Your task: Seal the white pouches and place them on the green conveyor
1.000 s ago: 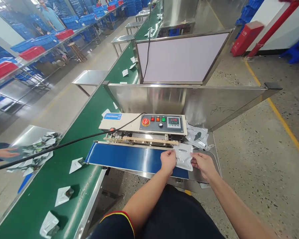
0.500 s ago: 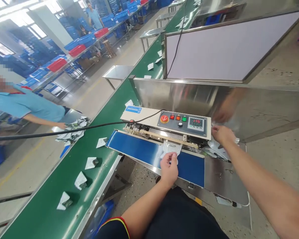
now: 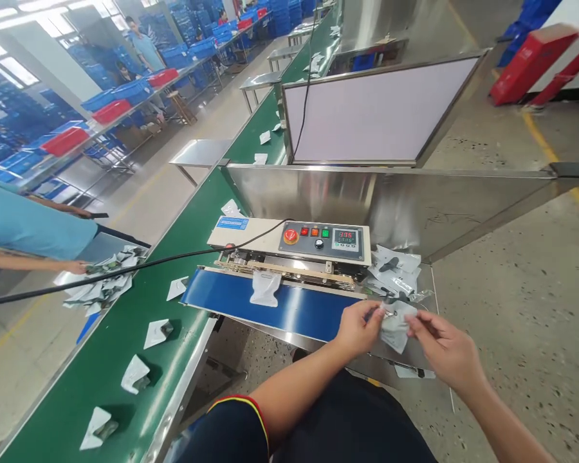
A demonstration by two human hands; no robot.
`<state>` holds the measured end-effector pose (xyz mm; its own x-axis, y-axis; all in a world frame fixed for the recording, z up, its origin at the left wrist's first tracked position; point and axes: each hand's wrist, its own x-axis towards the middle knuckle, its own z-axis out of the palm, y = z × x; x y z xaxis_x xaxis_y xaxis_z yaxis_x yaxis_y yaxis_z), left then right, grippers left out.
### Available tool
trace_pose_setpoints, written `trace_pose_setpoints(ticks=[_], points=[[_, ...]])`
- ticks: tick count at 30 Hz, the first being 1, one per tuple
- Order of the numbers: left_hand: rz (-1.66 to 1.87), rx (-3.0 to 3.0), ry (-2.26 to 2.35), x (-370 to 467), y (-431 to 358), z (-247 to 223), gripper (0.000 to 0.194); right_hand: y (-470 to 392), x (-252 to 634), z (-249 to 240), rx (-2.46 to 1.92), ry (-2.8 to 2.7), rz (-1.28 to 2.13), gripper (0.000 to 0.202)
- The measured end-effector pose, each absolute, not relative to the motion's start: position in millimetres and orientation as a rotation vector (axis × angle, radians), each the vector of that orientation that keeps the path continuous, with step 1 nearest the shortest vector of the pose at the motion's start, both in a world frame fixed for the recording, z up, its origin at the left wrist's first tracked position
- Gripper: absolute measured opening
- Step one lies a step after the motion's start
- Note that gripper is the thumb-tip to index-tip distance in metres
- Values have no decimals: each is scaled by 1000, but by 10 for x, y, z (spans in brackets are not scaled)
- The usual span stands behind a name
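Note:
Between my two hands is a small white pouch (image 3: 394, 331), above the steel end plate of a band sealing machine. My left hand (image 3: 359, 329) pinches its left edge, and my right hand (image 3: 446, 350) pinches its right edge. Just behind them lies a pile of similar pouches (image 3: 396, 270), some with dark marks or contents. The sealing machine (image 3: 255, 236) has a cream housing with buttons and a lit red display. Another white pouch (image 3: 265, 289) hangs from its sealing band over the blue belt (image 3: 222, 297), apart from my hands.
A green conveyor (image 3: 96, 360) runs diagonally at the left, carrying several spaced pouches. Beside it, a person in a light blue shirt (image 3: 33, 222) reaches to a heap of pouches (image 3: 103, 283). A black cable (image 3: 174, 260) crosses in front. A steel panel (image 3: 318, 190) stands behind the machine.
My left hand has let go of the pouch at the sealing band and moved right. My right hand has come from the pile with another pouch. The pouch in the sealer has travelled left.

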<state>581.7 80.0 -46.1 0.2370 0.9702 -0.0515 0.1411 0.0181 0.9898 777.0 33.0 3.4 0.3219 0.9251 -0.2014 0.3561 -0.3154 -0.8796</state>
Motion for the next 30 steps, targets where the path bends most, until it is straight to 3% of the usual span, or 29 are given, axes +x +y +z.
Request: trace_pose_setpoints(ticks=[6,14,17,22,26,30], points=[[843,652,1238,5729,900,-752,61,479,7672,-278,-1880,-708,1140,64],[877,420,1352,5375,1288,-715,47,995,7287,-521,-1852,-627,1299,50],[932,451,1372,5110,1287,-653,44,1234,7458,-553,-1941,-784,1178,46],[1287,604,1649,4799,1048,-496,46,1901,7979,-633,-2291,-1457,502,55],[1310,997,1562,4947,850,-337,39,2153,8118,-542,-2266,-1808,551,28],[1197,1525,1269,5347,899,-203,34,1820,8312,-82,-2141,-1942,487,30]])
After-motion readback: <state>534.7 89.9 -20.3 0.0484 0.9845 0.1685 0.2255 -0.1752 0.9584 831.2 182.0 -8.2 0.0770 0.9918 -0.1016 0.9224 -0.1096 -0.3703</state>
